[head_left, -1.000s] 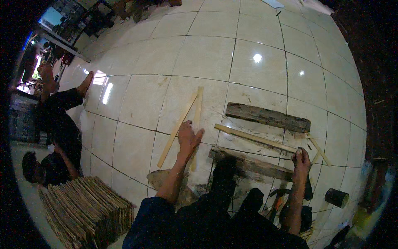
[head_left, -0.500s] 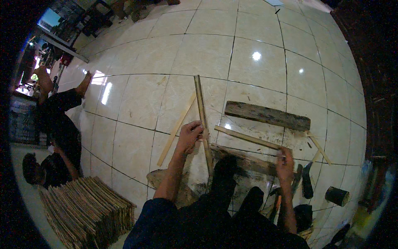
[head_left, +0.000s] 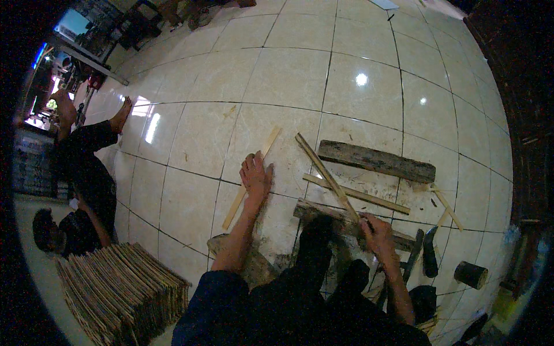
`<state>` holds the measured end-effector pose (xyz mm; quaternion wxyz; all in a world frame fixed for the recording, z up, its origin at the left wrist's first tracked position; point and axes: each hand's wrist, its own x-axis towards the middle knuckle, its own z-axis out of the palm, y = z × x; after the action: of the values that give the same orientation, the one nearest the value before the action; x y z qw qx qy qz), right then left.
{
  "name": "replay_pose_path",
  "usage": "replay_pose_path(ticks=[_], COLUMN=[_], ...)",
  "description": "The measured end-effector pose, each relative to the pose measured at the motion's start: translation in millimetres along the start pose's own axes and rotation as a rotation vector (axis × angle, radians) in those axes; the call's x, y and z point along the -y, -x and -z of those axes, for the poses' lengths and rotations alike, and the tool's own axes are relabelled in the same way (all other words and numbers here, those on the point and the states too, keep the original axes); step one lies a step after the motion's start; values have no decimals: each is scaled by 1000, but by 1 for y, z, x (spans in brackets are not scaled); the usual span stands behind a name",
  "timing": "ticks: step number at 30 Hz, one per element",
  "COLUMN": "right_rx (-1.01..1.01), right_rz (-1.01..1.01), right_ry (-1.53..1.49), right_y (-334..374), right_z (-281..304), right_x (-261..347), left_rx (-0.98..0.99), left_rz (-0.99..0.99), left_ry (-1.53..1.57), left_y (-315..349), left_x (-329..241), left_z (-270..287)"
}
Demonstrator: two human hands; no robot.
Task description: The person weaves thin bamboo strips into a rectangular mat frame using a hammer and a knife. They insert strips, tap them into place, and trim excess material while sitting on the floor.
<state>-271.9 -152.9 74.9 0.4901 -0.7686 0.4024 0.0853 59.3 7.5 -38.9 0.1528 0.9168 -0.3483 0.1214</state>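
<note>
My left hand point(head_left: 255, 173) reaches down over a pale flat bamboo strip point(head_left: 234, 207) on the tiled floor. Its fingers are stretched out across the strip. My right hand point(head_left: 378, 233) is closed round the near end of a darker, narrow bamboo strip point(head_left: 319, 162), which slants away up to the left. That strip crosses above another bamboo strip point(head_left: 381, 200) lying on the floor. Under the held strip's near end is a rough wooden block point(head_left: 311, 210), partly hidden by my dark-clothed legs.
A weathered wooden plank point(head_left: 375, 161) lies beyond the strips. At right are thin pale slivers point(head_left: 447, 209), a dark-handled blade point(head_left: 429, 254) and a dark cylinder point(head_left: 471, 275). A tall stack of thin slats point(head_left: 124, 288) stands at left, near a seated person point(head_left: 86, 173).
The darker strip has gone from my left hand to my right, its far end swinging right and nearer. My left hand has shifted left, opening over the pale strip.
</note>
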Motion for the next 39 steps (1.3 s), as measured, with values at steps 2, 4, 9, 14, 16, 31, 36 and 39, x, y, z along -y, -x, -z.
replay_pose_path(ticks=[2,4,9,14,16,31,36,39], right_rx=[-206,-420,-568,-475,-428,-317,-343,-350], right_rz=[54,107,256,278,305,543,677,716], right_ry=[173,340,260,1,-106,-236,-236,-258], right_y=[-2,-5,-4,2,4,85,93,95], right_z=[3,6,9,8,11,22,17,14], right_x=[-12,-23,-48,-36,-7,82,87,82], left_rx=[80,212,241,299,340,40,106,136], left_rz=[-39,-49,-65,-3,-133,-750,-783,-756], left_ry=[-90,-99,347,757,725,1121,1299,1272], left_y=[-5,-14,-32,-14,6,46,41,46], left_x=[22,36,43,-58,-87,-136,-136,-141], left_z=[-10,-15,-2,77,91,86,81,87])
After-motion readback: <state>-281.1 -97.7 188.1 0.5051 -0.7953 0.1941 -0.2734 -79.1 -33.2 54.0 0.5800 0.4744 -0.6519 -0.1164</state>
